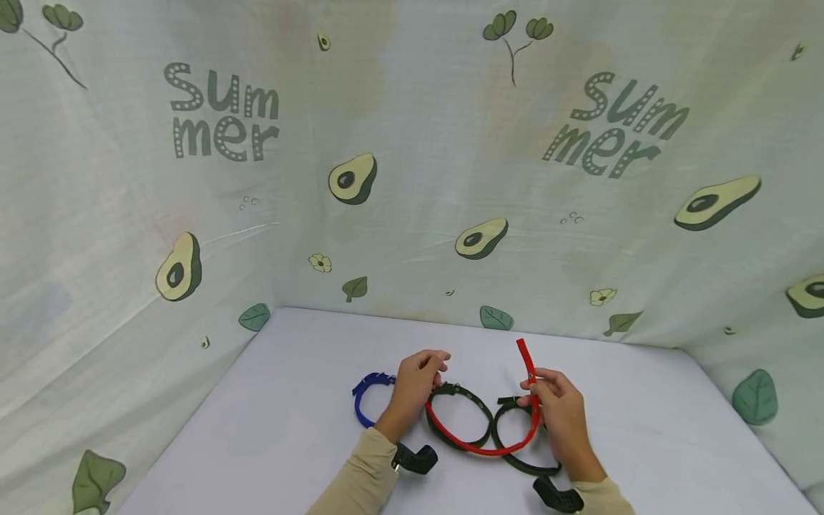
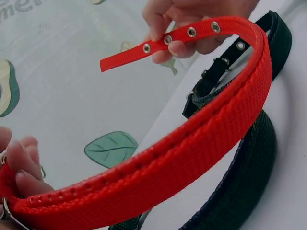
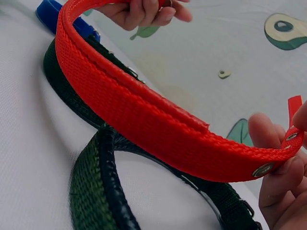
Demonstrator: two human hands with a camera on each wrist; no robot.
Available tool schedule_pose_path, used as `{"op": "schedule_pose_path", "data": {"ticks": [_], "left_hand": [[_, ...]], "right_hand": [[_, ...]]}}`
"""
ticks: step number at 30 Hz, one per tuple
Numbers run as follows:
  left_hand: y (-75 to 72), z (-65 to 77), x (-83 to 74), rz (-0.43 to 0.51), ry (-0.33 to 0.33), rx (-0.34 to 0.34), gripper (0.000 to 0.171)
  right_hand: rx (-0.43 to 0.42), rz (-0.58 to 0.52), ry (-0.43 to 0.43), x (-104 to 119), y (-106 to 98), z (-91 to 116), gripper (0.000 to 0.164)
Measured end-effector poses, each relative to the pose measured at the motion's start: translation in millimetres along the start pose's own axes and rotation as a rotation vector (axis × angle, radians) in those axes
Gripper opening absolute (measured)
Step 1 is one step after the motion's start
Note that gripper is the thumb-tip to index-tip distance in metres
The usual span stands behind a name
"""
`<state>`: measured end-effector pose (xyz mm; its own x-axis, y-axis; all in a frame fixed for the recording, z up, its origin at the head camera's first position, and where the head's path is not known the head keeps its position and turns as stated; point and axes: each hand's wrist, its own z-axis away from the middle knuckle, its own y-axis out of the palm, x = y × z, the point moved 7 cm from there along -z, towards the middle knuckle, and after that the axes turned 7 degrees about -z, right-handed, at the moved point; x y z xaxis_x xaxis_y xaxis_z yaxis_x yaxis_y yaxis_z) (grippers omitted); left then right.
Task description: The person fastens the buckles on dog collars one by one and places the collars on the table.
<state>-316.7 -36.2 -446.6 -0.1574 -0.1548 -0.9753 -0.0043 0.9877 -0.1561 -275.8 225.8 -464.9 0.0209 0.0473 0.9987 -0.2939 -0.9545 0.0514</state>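
Note:
A red collar (image 1: 479,451) with metal eyelets hangs in a curve between my two hands. My left hand (image 1: 412,386) holds its buckle end, where a bit of metal (image 2: 6,211) shows at the edge of the left wrist view. My right hand (image 1: 565,418) pinches the strap near the eyelets, and the tip of the strap sticks up past the fingers. Beneath it, two dark green collars lie side by side: the left collar (image 1: 484,409) forms a closed ring, and the right collar (image 3: 91,191) is partly hidden behind my right hand.
A blue collar (image 1: 358,406) lies on the white table (image 1: 257,429) to the left, partly covered by my left hand. Behind the table hangs a pale cloth (image 1: 412,286) printed with avocados and leaves. Dark cameras (image 1: 417,458) are strapped to both wrists.

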Motion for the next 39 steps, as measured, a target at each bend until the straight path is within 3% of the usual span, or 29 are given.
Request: {"op": "schedule_pose_path", "data": {"ticks": [5,13,22,29,39], "left_hand": [[4.4,1.1,3.7,0.092,-0.062,0.024,0.028],[12.5,3.2,6.9,0.288,-0.079,0.07,0.033],[9.5,4.2,10.5,0.165,-0.104,-0.017,0.029],[9.3,4.2,11.9,0.237,-0.129,-0.051,0.024],[8.3,5.2,13.0,0.266,-0.137,-0.093,0.022]], "right_hand": [[-0.002,-0.008,0.008,-0.8,0.1,0.1,0.029],[0.001,-0.009,0.007,0.4,0.9,1.0,0.029],[0.001,-0.033,0.016,0.4,3.8,2.5,0.03],[-0.002,-0.021,0.013,2.0,4.0,1.7,0.03],[0.013,-0.027,0.007,1.0,6.2,2.7,0.028]]}}
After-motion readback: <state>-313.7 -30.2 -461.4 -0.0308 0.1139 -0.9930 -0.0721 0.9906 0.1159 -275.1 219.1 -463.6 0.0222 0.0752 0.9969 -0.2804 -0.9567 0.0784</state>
